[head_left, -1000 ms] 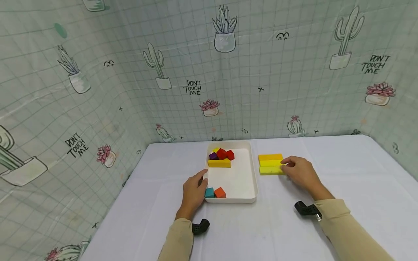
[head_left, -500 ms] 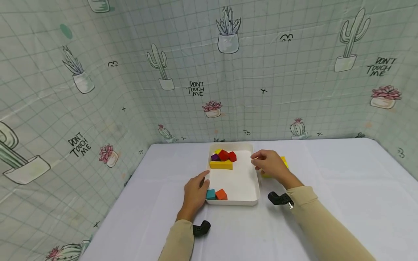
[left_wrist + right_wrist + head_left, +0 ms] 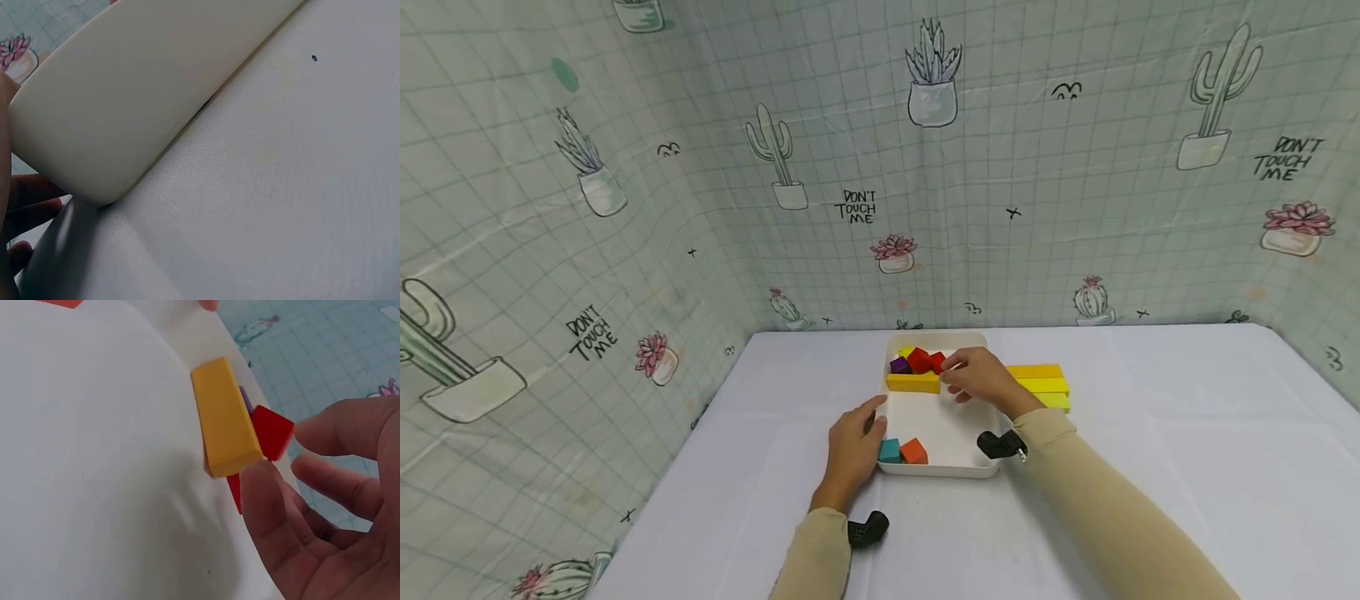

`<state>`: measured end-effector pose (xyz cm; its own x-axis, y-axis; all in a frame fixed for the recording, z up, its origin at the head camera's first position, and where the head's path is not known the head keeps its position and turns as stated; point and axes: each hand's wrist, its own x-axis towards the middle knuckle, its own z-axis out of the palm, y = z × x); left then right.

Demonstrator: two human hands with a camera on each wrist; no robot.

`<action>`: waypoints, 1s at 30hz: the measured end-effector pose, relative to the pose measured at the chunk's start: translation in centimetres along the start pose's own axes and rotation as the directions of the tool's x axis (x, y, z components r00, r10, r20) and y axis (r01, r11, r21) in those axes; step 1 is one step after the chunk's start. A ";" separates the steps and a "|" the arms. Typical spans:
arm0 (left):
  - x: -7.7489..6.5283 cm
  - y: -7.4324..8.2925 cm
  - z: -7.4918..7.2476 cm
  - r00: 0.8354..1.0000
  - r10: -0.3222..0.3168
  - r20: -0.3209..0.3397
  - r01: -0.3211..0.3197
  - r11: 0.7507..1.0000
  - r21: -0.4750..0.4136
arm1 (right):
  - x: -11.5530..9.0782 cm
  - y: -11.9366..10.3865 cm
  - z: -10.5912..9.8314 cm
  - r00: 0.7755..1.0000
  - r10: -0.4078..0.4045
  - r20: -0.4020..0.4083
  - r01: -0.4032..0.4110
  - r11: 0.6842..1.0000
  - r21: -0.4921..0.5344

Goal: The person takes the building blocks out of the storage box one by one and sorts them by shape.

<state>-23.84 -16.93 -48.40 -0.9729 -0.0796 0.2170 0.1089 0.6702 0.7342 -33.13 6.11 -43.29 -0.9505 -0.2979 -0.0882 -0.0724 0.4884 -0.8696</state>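
Note:
My right hand (image 3: 973,375) reaches over the white tray (image 3: 943,454), fingers parted and holding nothing. In the right wrist view its thumb (image 3: 262,494) is right at the end of an orange-yellow rectangular block (image 3: 225,419), and its index fingertip is close to a red block (image 3: 272,432). Beside these in the tray lie another red block (image 3: 937,362), a purple block (image 3: 899,365) and a yellow block (image 3: 906,351). My left hand (image 3: 852,446) rests at the tray's left rim with relaxed fingers. A teal block (image 3: 890,451) and an orange block (image 3: 914,452) lie near its thumb.
Several yellow long blocks (image 3: 1041,385) lie side by side on the white-covered table (image 3: 1150,433), right of the tray, partly behind my right forearm. A patterned cloth (image 3: 1000,167) stands behind and at the sides of the table.
My right hand has moved left from the yellow blocks on the table to above the tray's blocks. The left hand stays at the rim, and the head view has shifted slightly.

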 end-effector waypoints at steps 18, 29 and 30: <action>0.0 0.4 0.2 1.000 -0.019 -0.006 0.019 1.000 0.017 | 1.3 0.3 1.4 0.999 0.031 0.026 -0.025 0.979 -0.201; -0.3 0.2 0.2 1.000 -0.020 -0.008 0.020 1.000 0.010 | 1.1 0.3 1.9 1.000 0.012 0.027 -0.004 0.965 -0.264; -0.3 0.2 0.2 1.000 -0.017 -0.008 0.017 1.000 0.009 | 1.0 0.3 2.0 1.000 0.012 0.024 -0.005 0.962 -0.273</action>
<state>-23.58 -16.63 -48.43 -0.9730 -0.0970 0.2092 0.0901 0.6753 0.7320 -33.55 4.32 -44.56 -0.9436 -0.3121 -0.1103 -0.1477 0.6952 -0.7035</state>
